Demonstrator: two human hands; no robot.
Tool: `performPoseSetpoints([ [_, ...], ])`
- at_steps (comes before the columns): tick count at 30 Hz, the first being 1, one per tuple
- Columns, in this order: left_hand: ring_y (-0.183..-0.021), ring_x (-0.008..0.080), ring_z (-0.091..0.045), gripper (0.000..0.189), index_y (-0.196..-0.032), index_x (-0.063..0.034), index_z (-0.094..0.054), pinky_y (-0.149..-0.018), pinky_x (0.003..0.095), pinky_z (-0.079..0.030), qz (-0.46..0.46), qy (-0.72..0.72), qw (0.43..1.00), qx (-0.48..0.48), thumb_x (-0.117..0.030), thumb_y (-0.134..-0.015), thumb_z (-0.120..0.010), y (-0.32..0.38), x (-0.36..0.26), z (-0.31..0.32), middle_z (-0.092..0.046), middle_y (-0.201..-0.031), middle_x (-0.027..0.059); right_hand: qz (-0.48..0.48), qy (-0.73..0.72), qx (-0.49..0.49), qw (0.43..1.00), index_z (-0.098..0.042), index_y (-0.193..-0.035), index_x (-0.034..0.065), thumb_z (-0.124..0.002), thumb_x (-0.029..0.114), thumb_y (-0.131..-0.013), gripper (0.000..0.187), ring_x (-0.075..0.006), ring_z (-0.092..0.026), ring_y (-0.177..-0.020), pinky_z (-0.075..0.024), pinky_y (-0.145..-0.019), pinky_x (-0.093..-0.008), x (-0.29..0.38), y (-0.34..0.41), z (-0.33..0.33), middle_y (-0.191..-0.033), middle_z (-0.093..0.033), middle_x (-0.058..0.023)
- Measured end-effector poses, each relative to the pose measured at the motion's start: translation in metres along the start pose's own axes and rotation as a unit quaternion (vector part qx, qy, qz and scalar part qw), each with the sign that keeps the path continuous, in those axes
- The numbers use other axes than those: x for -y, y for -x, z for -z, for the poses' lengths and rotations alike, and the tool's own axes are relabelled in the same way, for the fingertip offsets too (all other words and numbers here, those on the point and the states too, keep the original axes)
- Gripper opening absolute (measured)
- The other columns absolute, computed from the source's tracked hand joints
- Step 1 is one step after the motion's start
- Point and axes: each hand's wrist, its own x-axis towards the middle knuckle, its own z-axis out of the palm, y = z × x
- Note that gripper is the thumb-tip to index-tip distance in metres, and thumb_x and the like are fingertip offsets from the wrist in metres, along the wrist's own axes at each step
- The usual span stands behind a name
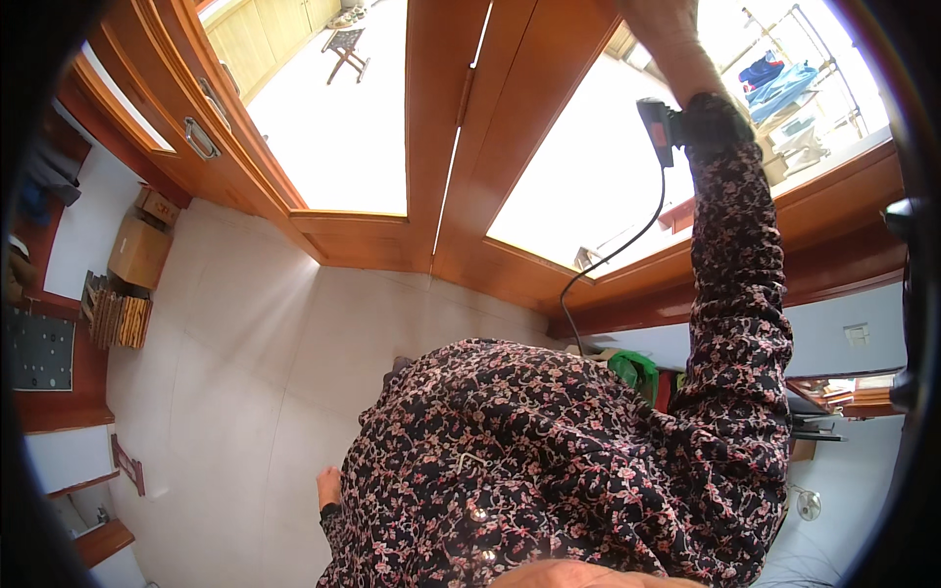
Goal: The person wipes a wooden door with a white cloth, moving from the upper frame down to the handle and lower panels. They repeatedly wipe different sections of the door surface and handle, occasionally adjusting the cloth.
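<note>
My right arm is raised in a dark floral sleeve. My right hand (658, 18) is cut off by the top edge, so its fingers and whatever they touch are hidden. It is nearest to the upper part of a wood-framed glass door panel (507, 132). A black strapped device (717, 121) sits on that wrist, and a black cable (625, 253) hangs from it towards my waist. My left hand (328, 485) hangs low beside my body, small in view and partly covered by my floral shirt (500, 411). Its fingers cannot be made out.
A second wooden door panel (353, 239) meets the first at a hinge. A metal pull handle (200, 138) is on the frame at left. Cardboard boxes (138, 250) stand by the left wall. Beyond the glass are a folding stool (345, 53) and hanging clothes (783, 92).
</note>
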Motion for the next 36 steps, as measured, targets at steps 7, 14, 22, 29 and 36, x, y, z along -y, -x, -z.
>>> performPoseSetpoints([
  [7, -0.096, 0.0193, -0.068, 0.035, -0.127, 0.0008, -0.064, -0.081, 0.034, -0.058, -0.182, 0.049, 0.981, -0.045, -0.019, -0.098, -0.058, -0.012, -0.088, 0.012, -0.069, -0.112, 0.0112, 0.008, -0.072, 0.138, 0.988, -0.055, -0.143, 0.0163, -0.06, 0.002, -0.085, 0.06, -0.0268, -0.045, -0.138, -0.0297, -0.116, -0.0488, 0.089, 0.151, -0.037, -0.141, -0.056, -0.0042],
  [14, -0.109, 0.0299, -0.069, 0.036, -0.127, 0.0013, -0.064, -0.093, 0.0396, -0.055, -0.153, -0.195, 0.969, 0.011, -0.02, -0.097, -0.061, 0.013, -0.148, 0.022, -0.071, -0.118, 0.0194, -0.074, -0.257, 0.313, 0.911, -0.069, -0.116, 0.0166, -0.059, 0.001, -0.082, 0.038, -0.0262, -0.052, -0.128, -0.0349, -0.115, -0.0453, 0.178, 0.248, -0.029, -0.122, -0.067, -0.0014],
  [22, -0.14, 0.0284, -0.047, 0.057, -0.15, 0.001, -0.042, -0.114, 0.0391, -0.04, -0.373, -0.017, 0.91, 0.179, -0.024, -0.102, -0.06, 0.115, -0.356, -0.02, -0.049, -0.151, 0.0185, -0.477, -0.741, 0.334, 0.335, -0.063, -0.132, 0.0042, -0.057, 0.02, -0.104, 0.032, -0.0147, -0.065, -0.103, -0.0541, -0.091, -0.03, 0.219, 0.176, 0.03, -0.115, -0.069, -0.0043],
  [29, -0.14, 0.0278, -0.047, 0.082, -0.157, -0.0053, -0.03, -0.118, 0.0456, -0.037, -0.142, 0.361, 0.705, 0.594, -0.064, -0.101, -0.043, 0.247, -0.561, -0.127, -0.043, -0.156, 0.0139, -0.588, -0.719, 0.339, 0.148, -0.059, -0.134, 0.0017, -0.06, 0.024, -0.103, 0.038, -0.0167, -0.067, -0.103, -0.0568, -0.091, -0.0334, 0.213, 0.146, 0.068, -0.114, -0.07, -0.0097],
  [36, -0.125, 0.0223, -0.058, 0.064, -0.149, -0.0037, -0.041, -0.108, 0.039, -0.048, -0.172, 0.148, 0.758, 0.611, -0.042, -0.102, -0.06, 0.31, -0.633, -0.156, -0.057, -0.139, 0.0092, -0.516, -0.625, 0.322, 0.49, -0.048, -0.146, 0.0033, -0.056, 0.025, -0.105, 0.047, -0.0175, -0.061, -0.116, -0.0525, -0.094, -0.0298, 0.191, 0.169, 0.101, -0.128, -0.064, -0.0101],
])
